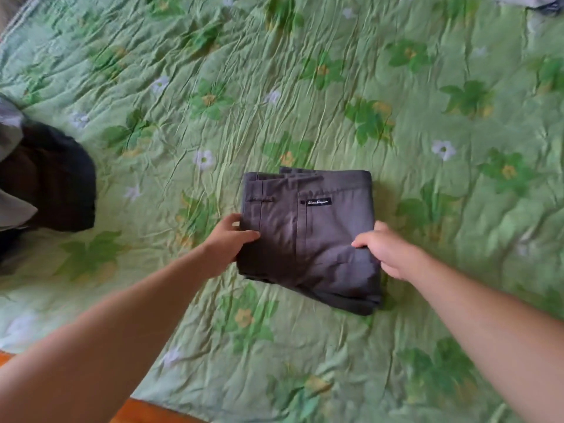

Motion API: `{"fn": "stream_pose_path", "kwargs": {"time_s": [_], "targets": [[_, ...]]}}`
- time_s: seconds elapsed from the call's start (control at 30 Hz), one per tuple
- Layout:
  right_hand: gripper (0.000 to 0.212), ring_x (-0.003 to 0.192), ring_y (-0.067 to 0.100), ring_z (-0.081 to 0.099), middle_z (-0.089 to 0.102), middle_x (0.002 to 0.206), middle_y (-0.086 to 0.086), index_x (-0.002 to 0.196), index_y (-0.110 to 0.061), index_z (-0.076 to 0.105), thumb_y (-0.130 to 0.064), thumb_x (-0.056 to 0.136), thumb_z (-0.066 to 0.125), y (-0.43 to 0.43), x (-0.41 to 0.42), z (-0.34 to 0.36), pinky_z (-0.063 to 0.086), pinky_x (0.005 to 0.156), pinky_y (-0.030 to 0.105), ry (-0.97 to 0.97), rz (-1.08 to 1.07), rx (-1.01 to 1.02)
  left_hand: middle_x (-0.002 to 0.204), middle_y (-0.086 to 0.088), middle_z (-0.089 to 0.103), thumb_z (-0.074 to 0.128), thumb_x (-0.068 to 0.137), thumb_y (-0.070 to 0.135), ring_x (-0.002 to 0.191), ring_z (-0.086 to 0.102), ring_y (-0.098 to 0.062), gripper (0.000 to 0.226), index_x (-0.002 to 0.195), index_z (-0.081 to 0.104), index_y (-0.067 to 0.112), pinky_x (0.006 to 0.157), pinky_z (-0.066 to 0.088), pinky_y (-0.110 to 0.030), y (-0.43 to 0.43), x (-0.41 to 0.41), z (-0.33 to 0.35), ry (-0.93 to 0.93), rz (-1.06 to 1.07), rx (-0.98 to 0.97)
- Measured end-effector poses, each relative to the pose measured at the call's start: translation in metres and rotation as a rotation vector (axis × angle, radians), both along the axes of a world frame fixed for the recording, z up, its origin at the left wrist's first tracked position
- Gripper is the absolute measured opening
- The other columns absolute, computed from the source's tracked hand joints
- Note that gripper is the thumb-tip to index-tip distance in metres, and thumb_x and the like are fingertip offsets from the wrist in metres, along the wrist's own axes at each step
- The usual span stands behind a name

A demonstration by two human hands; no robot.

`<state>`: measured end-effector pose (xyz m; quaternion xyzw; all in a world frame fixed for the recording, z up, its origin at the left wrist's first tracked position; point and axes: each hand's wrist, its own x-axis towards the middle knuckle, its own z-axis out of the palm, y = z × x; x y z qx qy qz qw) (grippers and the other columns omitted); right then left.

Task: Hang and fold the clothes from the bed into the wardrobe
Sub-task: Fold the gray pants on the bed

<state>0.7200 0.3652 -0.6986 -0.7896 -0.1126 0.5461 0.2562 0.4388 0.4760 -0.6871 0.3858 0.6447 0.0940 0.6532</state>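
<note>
The bed [335, 87] is spread with a wrinkled light-green cover printed with darker green leaves and small white and yellow flowers; its near edge shows at the lower left, beside a strip of orange-brown wood [146, 412]. Dark grey trousers [308, 233], folded into a thick square with a small black label [319, 202] facing up, lie on the cover about midway across. A heap of dark clothes [52, 178] with paler grey cloth in it sits toward the bed's left side, well apart from the trousers, and a scrap of grey garment [525, 0] lies far off at the right.
</note>
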Motion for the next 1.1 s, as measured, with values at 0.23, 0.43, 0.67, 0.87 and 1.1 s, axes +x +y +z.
{"fn": "stream_pose_path", "kwargs": {"time_s": [0.23,0.43,0.67,0.87,1.1], "targets": [[0.111,0.107,0.022,0.066,0.031,0.157,-0.009,0.152,-0.059,0.003,0.012,0.083,0.053,-0.006,-0.015,0.018,0.048,0.07,0.027,-0.22,0.254,0.185,0.135,0.008,0.053,0.066,0.086,-0.011,0.112,0.063,-0.008,0.102,0.152,0.021,0.053,0.084,0.059,-0.029,0.006,0.008,0.011,0.007,-0.358,0.283],[0.073,0.03,0.003,0.037,0.067,0.08,0.006,0.138,-0.032,0.06,0.011,0.08,0.05,-0.038,-0.017,0.069,0.029,0.036,0.015,-0.343,0.271,0.153,0.125,-0.006,0.063,0.069,0.084,0.001,0.106,0.065,-0.021,0.072,0.145,0.051,0.034,0.094,0.057,-0.041,0.001,0.022,0.067,0.117,-0.625,0.379],[0.065,0.124,0.021,0.054,0.055,0.143,0.001,0.141,-0.029,0.053,0.0,0.083,0.057,-0.122,-0.035,0.205,0.032,0.085,0.016,-0.561,0.281,0.144,0.131,-0.001,0.055,0.074,0.08,0.012,0.104,0.058,-0.015,0.075,0.148,0.045,0.028,0.078,0.047,-0.016,-0.03,0.045,0.191,0.124,-0.988,0.587],[0.064,0.12,0.026,0.055,0.052,0.138,0.007,0.137,-0.028,0.052,-0.008,0.078,0.068,-0.223,-0.059,0.347,0.036,0.084,0.025,-0.673,0.11,0.094,0.131,-0.004,0.055,0.073,0.076,0.016,0.102,0.056,-0.017,0.076,0.146,0.046,0.022,0.074,0.043,-0.015,-0.092,0.068,0.329,0.053,-1.249,0.795],[0.071,0.125,0.03,0.052,0.044,0.145,0.012,0.147,-0.022,0.041,-0.014,0.082,0.068,-0.352,-0.088,0.458,0.039,0.086,0.029,-0.739,-0.005,0.001,0.138,-0.01,0.054,0.075,0.074,0.02,0.12,0.055,-0.027,0.078,0.146,0.047,0.02,0.097,0.044,-0.029,-0.2,0.098,0.44,0.017,-1.498,0.964]]}}
